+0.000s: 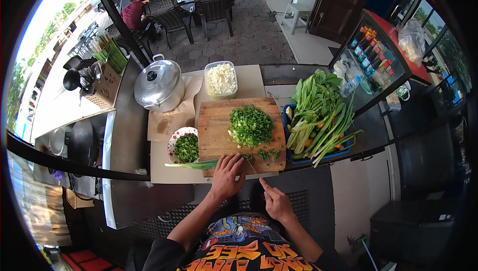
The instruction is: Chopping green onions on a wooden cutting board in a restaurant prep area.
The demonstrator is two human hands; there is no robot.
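Note:
My left hand (227, 176) presses a bunch of green onions (194, 164) against the near edge of a wooden cutting board (214, 129). Their long leaves stick out to the left. My right hand (277, 202) grips a knife (254, 168), index finger stretched along it, its blade beside my left fingertips; the handle is hidden in my palm. A heap of chopped green onions (251, 125) lies on the board, with small chopped bits nearer me. Left of the board, a flower-rimmed bowl (171, 148) holds chopped greens. Behind the board stands a plastic tub of shredded cabbage (221, 79).
A blue basket (321, 160) of leafy greens and vegetables stands right of the board, near a glass case (377, 56) with bottles. A lidded metal pot (158, 84) is at the back left. A wok (83, 146) sits far left. A person (132, 12) sits beyond the counter.

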